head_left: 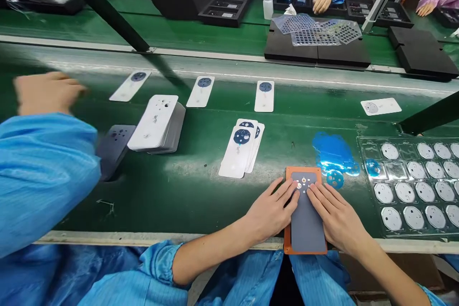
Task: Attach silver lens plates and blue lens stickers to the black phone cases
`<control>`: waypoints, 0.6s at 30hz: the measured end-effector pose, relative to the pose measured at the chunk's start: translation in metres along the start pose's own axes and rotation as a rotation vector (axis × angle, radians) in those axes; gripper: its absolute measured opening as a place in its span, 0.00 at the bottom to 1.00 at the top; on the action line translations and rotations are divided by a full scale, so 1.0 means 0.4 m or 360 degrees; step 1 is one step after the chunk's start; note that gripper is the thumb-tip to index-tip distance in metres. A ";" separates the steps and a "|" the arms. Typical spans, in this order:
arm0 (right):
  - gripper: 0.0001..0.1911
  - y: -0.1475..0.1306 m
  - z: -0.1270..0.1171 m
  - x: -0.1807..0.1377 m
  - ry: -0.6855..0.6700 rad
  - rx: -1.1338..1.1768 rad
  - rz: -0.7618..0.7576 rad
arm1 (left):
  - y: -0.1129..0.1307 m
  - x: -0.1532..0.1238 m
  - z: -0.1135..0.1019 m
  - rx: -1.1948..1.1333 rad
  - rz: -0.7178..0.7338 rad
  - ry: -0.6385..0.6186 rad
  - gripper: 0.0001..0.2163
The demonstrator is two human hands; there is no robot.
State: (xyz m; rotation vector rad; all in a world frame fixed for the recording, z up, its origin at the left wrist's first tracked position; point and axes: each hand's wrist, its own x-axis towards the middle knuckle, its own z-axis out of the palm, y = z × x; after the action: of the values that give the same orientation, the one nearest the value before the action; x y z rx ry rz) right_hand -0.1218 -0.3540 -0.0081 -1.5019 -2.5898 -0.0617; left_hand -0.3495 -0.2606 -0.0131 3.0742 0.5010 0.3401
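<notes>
A grey phone back panel (307, 222) with small holes at its top end lies on an orange fixture block (287, 245) at the table's front edge. My left hand (274, 210) rests on the panel's left side, fingers stretched and tips beside the holes. From the right, my right hand (339, 217) lies with straight fingers on the panel's upper right part. Just beyond, a heap of blue film pieces (332, 150) spreads on the table, a round blue film (335, 179) nearest my right hand. White discs (405, 192) sit in a clear tray (396, 170) to the right.
White phone-shaped cards with dark circles (236, 158) lie left of the fixture. Farther left stand a stack of white panels (154, 122) and a grey panel (114, 148). A co-worker's blurred hand (48, 92) is at far left. Dark posts (430, 114) rise from the table.
</notes>
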 end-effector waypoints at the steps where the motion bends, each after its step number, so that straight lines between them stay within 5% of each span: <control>1: 0.33 -0.002 -0.003 -0.003 -0.0008 -0.0001 0.0004 | 0.004 -0.003 0.002 0.0021 -0.0006 0.0049 0.19; 11: 0.34 -0.006 0.000 -0.003 -0.0058 0.0098 0.0044 | 0.008 0.006 -0.012 -0.0088 -0.0014 -0.0039 0.17; 16: 0.28 0.003 -0.001 -0.021 0.0286 0.0454 0.0045 | -0.046 0.000 -0.044 -0.0613 -0.0057 -0.0083 0.23; 18: 0.22 -0.001 -0.006 -0.033 0.0518 0.0855 0.0278 | -0.070 0.014 -0.060 -0.0924 -0.0223 0.0069 0.25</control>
State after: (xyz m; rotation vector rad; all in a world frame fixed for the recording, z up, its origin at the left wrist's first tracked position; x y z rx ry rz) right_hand -0.1156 -0.3659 -0.0078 -1.3661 -1.9976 0.3497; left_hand -0.3583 -0.2331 0.0104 2.4638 0.5056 0.4540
